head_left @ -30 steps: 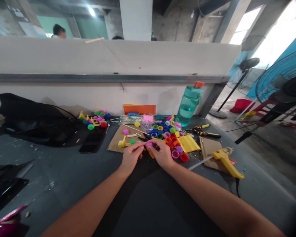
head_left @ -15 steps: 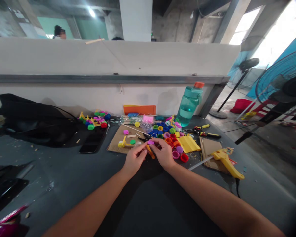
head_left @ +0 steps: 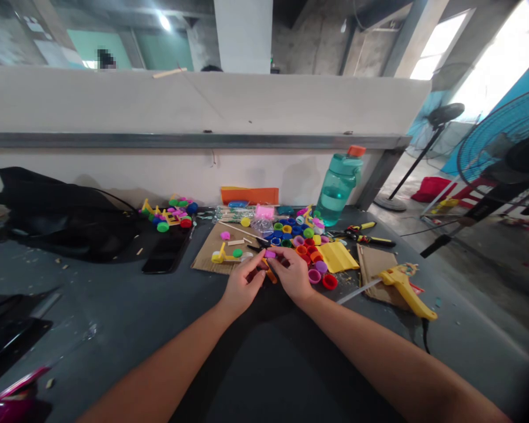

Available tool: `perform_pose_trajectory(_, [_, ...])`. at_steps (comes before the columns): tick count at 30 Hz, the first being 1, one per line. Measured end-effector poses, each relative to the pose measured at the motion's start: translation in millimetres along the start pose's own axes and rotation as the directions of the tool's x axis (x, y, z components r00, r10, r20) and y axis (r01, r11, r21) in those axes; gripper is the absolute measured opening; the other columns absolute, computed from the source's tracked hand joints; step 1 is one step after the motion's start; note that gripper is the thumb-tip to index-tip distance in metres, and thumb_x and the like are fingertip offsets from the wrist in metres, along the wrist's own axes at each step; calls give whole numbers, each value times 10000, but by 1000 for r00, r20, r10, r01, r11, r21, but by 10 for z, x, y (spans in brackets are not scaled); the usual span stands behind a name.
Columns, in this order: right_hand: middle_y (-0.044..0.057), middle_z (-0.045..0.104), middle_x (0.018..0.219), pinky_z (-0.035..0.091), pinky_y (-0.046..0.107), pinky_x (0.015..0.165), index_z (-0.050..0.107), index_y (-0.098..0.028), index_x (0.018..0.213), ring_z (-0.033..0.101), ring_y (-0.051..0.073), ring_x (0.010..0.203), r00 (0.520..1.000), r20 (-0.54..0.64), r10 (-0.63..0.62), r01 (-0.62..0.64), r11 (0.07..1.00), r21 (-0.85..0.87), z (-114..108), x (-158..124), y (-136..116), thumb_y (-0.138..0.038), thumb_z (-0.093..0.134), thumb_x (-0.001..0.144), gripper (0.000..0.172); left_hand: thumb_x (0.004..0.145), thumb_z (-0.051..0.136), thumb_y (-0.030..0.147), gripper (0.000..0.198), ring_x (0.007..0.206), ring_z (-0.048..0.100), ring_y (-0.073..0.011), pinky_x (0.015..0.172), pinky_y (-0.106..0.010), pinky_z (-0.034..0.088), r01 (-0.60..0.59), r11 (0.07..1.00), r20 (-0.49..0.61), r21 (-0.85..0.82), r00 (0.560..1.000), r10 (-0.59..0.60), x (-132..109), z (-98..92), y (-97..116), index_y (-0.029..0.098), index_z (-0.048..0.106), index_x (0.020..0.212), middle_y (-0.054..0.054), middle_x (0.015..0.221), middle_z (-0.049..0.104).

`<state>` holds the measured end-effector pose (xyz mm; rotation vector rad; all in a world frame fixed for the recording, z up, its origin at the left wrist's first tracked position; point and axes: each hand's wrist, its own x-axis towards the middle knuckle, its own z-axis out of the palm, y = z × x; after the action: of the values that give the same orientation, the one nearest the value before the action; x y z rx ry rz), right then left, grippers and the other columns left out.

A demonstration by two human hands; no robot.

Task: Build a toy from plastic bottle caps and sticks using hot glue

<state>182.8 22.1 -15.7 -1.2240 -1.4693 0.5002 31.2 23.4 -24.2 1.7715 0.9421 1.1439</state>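
Observation:
My left hand (head_left: 242, 286) and my right hand (head_left: 293, 273) meet over the dark table, fingertips pinched together on a small purple bottle cap (head_left: 270, 254). An orange stick-like piece (head_left: 271, 274) pokes out just below the cap between the two hands. Right behind my right hand lies a pile of coloured bottle caps (head_left: 297, 238). A piece of brown cardboard (head_left: 220, 244) with a small yellow stick model (head_left: 220, 255) on it sits just beyond my left hand.
A yellow glue gun (head_left: 403, 285) lies at the right on cardboard, near yellow-handled pliers (head_left: 365, 237) and a teal water bottle (head_left: 338, 187). A black phone (head_left: 165, 251), a black bag (head_left: 66, 214) and finished cap toys (head_left: 171, 214) are to the left. A fan (head_left: 502, 147) stands at the right.
Both hands shifted slightly forward and to the right with the purple cap; the fingers closed in tighter around it.

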Motion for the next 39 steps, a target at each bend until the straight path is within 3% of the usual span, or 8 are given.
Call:
perform_pose_trajectory(10, [30,675,912,494,295,686,668,-237,972,599,165,748,1000,1,-1,1,1000,8,10,2,4,-286,603,785,204,809,516,217,546,631,514,-107,562,-231,475,29,998,11,-49,1000,-28,-8,4,38,223,423,1347,-61,967,588])
perform_pose_trajectory(14, [26,671,875,485,269,629,655,-217,954,578,140,669,1000,16,6,-7,999,35,18,1,-9,-281,605,775,196,824,512,271,519,581,509,-95,534,-228,475,67,995,-17,-80,998,-68,9,8,58,213,436,1335,-58,953,595])
perform_pose_trajectory(22, [10,643,812,457,230,580,639,-197,886,543,110,612,996,84,11,-17,997,71,15,-10,-22,-295,608,778,149,824,526,329,345,546,515,-92,464,-209,449,102,993,-94,-65,990,-108,45,7,88,191,596,1132,-47,896,596])
perform_pose_trajectory(27, [12,638,797,452,226,555,638,-203,883,550,110,610,995,97,3,-12,996,86,30,-14,-9,-304,600,782,147,828,522,350,365,500,496,-81,453,-200,433,139,978,-119,-158,980,-158,49,-1,137,167,566,1142,-7,756,573])
perform_pose_trajectory(34, [17,639,811,470,240,582,636,-219,894,583,131,681,991,134,-31,20,996,86,54,-23,30,-267,609,761,144,800,549,402,257,470,464,-89,424,-195,399,184,950,-144,-251,964,-224,83,-30,116,155,610,842,34,578,501])
perform_pose_trajectory(39, [20,642,827,479,247,587,637,-220,907,587,137,693,988,150,-36,24,997,76,45,-27,23,-281,607,764,158,789,555,401,243,451,457,-89,434,-197,389,194,952,-158,-236,959,-234,85,-26,113,165,611,801,46,530,490])
